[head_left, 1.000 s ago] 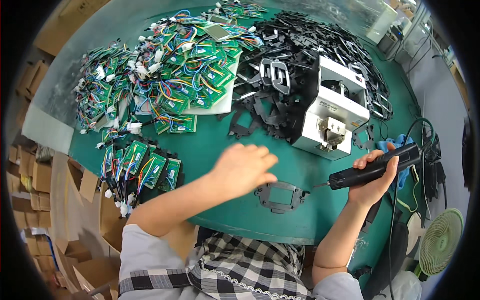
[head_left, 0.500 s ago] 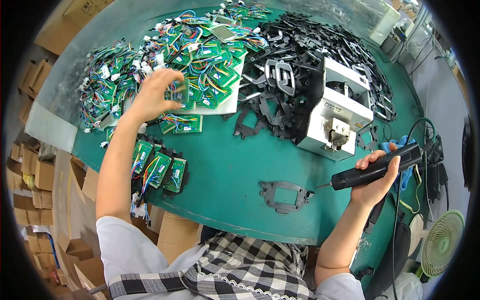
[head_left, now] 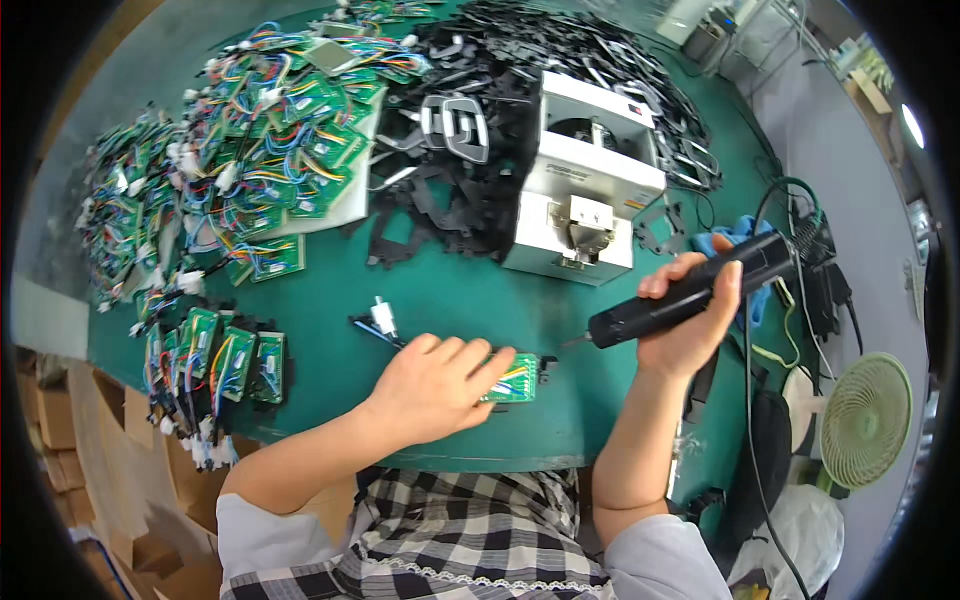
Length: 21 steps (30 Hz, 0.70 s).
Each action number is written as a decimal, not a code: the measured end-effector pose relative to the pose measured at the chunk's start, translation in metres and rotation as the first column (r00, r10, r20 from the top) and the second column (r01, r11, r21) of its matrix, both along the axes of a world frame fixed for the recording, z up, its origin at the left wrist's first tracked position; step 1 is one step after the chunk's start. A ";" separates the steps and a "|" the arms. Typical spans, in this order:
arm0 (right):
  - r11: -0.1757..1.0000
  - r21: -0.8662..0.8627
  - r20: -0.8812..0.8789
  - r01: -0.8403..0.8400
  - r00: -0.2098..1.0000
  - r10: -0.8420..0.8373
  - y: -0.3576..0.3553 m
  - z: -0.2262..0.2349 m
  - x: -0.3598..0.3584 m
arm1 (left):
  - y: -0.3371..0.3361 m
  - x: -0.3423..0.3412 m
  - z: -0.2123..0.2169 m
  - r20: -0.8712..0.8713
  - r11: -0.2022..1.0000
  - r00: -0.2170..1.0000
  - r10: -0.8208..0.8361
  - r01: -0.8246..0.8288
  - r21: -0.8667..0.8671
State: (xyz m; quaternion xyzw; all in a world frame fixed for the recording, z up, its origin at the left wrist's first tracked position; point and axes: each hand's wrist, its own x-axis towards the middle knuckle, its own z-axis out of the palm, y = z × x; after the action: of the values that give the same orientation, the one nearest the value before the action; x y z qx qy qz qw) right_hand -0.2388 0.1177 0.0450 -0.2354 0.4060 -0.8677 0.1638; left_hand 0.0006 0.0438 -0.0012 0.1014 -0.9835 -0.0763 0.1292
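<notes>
My left hand [head_left: 435,385] grips a green circuit board [head_left: 518,380] near the front edge of the table, its fingers laid over the board's left part. A dark tab of a black plastic frame [head_left: 546,368] sticks out at the board's right end; the rest of the frame is hidden. White-plugged wires [head_left: 381,318] come out beyond the hand on the left. In my right hand [head_left: 690,320] is a black electric screwdriver [head_left: 690,292], fingers wrapped round its body. Its bit points left, a short way above and right of the board, apart from it.
A big heap of wired circuit boards [head_left: 290,130] lies far left, and several boards on frames [head_left: 235,365] lie near left. Black plastic frames [head_left: 560,45] pile up behind a white metal box-like device [head_left: 590,190]. At right are a blue cloth [head_left: 735,232], cables and a green fan [head_left: 866,420].
My left hand has come from the board heap to the front of the table, bringing a circuit board onto the black frame. The right hand still holds the screwdriver. The whole view has shifted.
</notes>
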 end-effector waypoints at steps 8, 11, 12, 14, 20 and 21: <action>0.996 0.075 -0.138 0.038 0.990 -0.027 0.004 0.003 -0.004 | -0.017 0.004 -0.006 -0.103 0.985 0.994 -0.027 0.044 0.168; 0.996 0.004 -0.301 0.084 0.950 -0.079 -0.005 0.025 -0.008 | -0.027 0.004 -0.018 -0.160 0.976 0.987 0.016 0.019 0.216; 0.993 -0.028 -0.313 0.114 0.943 -0.117 -0.010 0.035 -0.006 | -0.029 0.001 -0.017 -0.159 0.968 0.987 0.037 0.004 0.250; 0.985 -0.064 -0.439 0.160 0.882 -0.172 -0.020 0.051 -0.008 | -0.028 -0.001 -0.013 -0.161 0.966 0.984 0.075 -0.031 0.258; 0.973 -0.179 -0.606 0.145 0.763 -0.225 -0.055 0.068 0.002 | -0.026 -0.002 -0.009 -0.242 0.975 0.965 0.105 -0.052 0.217; 0.976 -0.172 -0.596 0.131 0.776 -0.209 -0.058 0.068 0.005 | -0.026 -0.001 -0.009 -0.256 0.983 0.963 0.087 -0.042 0.179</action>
State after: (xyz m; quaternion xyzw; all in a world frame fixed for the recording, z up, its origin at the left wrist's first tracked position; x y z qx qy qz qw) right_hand -0.2342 0.0602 0.1127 -0.4745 0.4034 -0.7793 -0.0696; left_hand -0.0003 0.0177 -0.0104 0.1333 -0.9435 -0.1695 0.2514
